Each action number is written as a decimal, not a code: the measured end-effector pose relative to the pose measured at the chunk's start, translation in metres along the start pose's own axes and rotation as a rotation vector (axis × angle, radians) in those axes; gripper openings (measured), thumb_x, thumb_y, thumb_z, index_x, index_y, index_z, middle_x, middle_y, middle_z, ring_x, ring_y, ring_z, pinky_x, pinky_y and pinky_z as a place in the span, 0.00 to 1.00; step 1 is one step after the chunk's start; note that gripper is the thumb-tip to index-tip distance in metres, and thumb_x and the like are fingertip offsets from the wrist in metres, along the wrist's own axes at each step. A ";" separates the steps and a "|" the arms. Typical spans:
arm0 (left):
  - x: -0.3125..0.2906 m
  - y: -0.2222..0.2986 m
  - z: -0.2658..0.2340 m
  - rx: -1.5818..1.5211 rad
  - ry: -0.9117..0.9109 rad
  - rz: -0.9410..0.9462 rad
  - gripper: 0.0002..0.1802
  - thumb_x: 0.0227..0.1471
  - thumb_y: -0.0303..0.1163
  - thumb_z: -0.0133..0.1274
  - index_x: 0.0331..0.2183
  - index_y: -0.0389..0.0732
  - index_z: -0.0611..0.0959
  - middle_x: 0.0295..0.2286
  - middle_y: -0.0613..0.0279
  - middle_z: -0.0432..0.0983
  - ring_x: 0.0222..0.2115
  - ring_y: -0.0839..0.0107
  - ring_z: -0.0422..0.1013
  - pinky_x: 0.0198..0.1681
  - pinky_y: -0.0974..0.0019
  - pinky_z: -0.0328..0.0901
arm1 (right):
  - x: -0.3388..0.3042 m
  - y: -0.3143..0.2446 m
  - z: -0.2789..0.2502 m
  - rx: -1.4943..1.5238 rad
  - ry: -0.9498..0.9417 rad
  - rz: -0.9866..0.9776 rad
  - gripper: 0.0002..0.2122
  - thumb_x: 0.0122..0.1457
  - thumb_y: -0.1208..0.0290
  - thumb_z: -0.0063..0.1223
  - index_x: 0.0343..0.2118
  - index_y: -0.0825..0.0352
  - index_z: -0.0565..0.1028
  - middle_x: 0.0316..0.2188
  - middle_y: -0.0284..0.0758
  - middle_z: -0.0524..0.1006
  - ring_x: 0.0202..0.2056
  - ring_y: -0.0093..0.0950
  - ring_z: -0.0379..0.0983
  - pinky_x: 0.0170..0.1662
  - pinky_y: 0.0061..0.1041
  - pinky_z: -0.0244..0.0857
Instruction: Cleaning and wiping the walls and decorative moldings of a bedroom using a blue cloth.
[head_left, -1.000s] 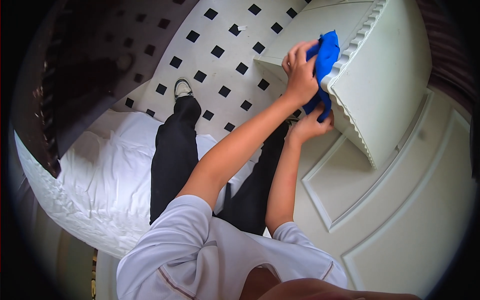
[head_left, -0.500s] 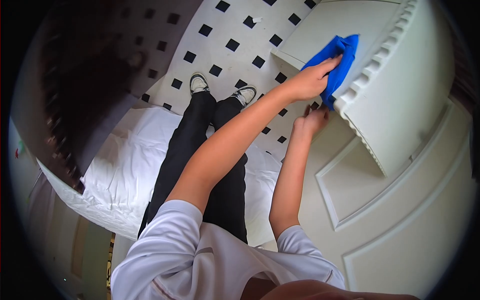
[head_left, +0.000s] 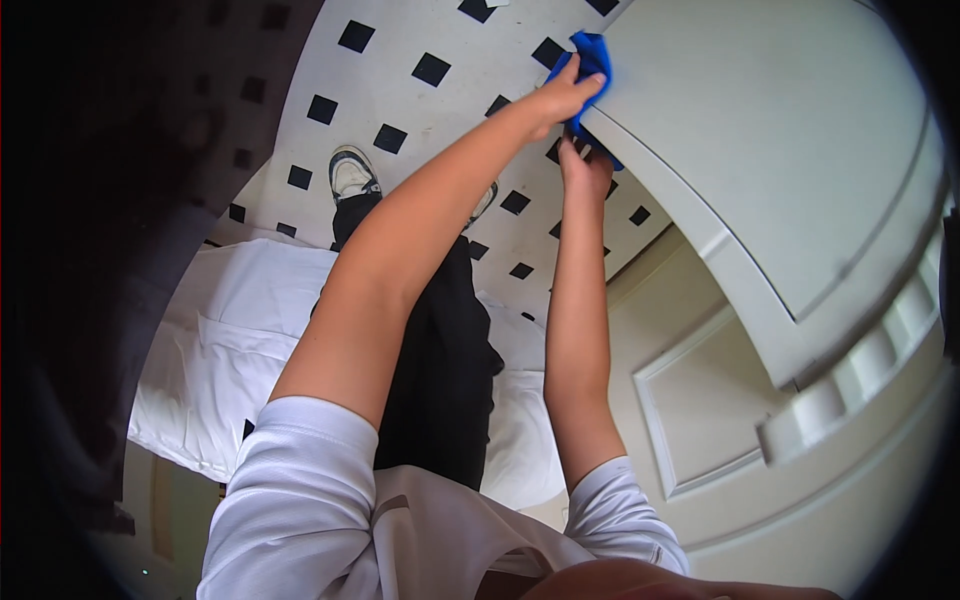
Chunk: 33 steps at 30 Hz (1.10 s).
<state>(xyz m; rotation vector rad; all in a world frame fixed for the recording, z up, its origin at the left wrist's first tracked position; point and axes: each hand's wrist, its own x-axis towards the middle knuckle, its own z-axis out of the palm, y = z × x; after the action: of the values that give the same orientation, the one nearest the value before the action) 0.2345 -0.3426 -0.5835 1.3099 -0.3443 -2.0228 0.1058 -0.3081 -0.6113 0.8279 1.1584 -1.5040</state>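
Note:
A bright blue cloth point(head_left: 598, 58) is folded over the corner of a white piece of furniture point(head_left: 740, 110), which looks like a cabinet or table. My left hand point(head_left: 566, 98) grips the cloth from above, thumb stretched along it. Lower down, my right hand point(head_left: 586, 168) is closed around a darker, shaded end of the same cloth beneath the furniture's edge. Its fingertips are partly hidden by the cloth. Both arms reach forward, the left crossing over my legs.
White floor tiles with black diamonds point(head_left: 430, 69) spread ahead. My shoe point(head_left: 353, 174) rests on them. White bedding point(head_left: 240, 300) lies behind my legs. A dark glossy panel point(head_left: 230, 110) stands at left, a panelled white door or wall point(head_left: 700, 400) at right. Scalloped trim point(head_left: 850, 390) edges the furniture.
Both hands have moved left with the blue cloth, from beside the scalloped trim to the furniture's plain corner. The view has shifted, and more of the flat white surface shows.

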 end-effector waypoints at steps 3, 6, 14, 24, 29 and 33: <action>-0.052 0.020 0.036 -0.022 0.107 -0.040 0.48 0.59 0.50 0.44 0.64 0.48 0.32 0.64 0.54 0.42 0.64 0.62 0.43 0.64 0.61 0.41 | -0.089 -0.010 -0.011 0.045 -0.291 0.263 0.20 0.66 0.71 0.35 0.60 0.69 0.59 0.62 0.41 0.58 0.63 0.37 0.51 0.67 0.41 0.38; -0.137 0.090 0.086 -0.140 -0.049 0.204 0.46 0.61 0.49 0.42 0.64 0.46 0.30 0.65 0.53 0.36 0.65 0.62 0.40 0.64 0.64 0.40 | -0.227 -0.040 0.029 0.147 -0.391 0.361 0.22 0.66 0.69 0.37 0.61 0.71 0.57 0.64 0.41 0.54 0.65 0.37 0.45 0.68 0.40 0.33; -0.211 0.166 0.142 -0.206 -0.214 0.286 0.43 0.63 0.40 0.37 0.63 0.45 0.27 0.65 0.52 0.31 0.66 0.63 0.32 0.65 0.66 0.33 | -0.332 -0.051 0.049 0.446 -0.346 0.372 0.21 0.64 0.71 0.37 0.60 0.72 0.59 0.62 0.41 0.57 0.65 0.37 0.47 0.67 0.40 0.39; 0.018 0.080 0.040 -0.212 0.147 -0.131 0.44 0.59 0.40 0.36 0.63 0.42 0.28 0.64 0.42 0.35 0.63 0.54 0.45 0.65 0.60 0.38 | -0.078 0.042 0.024 0.660 -0.192 0.259 0.23 0.60 0.71 0.44 0.58 0.71 0.64 0.60 0.43 0.61 0.60 0.40 0.55 0.63 0.43 0.48; -0.048 0.113 0.078 0.021 -0.046 -0.108 0.41 0.62 0.51 0.34 0.64 0.45 0.34 0.65 0.59 0.22 0.65 0.56 0.17 0.63 0.49 0.18 | -0.180 0.023 0.002 0.943 -0.165 0.399 0.25 0.63 0.68 0.40 0.61 0.72 0.56 0.63 0.42 0.55 0.63 0.39 0.52 0.64 0.39 0.49; -0.151 0.200 0.136 0.096 -0.170 -0.039 0.38 0.63 0.49 0.31 0.65 0.45 0.37 0.66 0.61 0.22 0.65 0.60 0.16 0.64 0.52 0.19 | -0.317 0.020 0.037 0.883 -0.376 0.412 0.26 0.67 0.62 0.34 0.63 0.71 0.51 0.65 0.43 0.50 0.64 0.39 0.49 0.66 0.39 0.43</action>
<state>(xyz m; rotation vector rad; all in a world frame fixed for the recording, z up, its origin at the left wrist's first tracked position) 0.2340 -0.4056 -0.3054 1.2121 -0.5033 -2.1798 0.2042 -0.2469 -0.3137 1.1952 -0.0136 -1.7015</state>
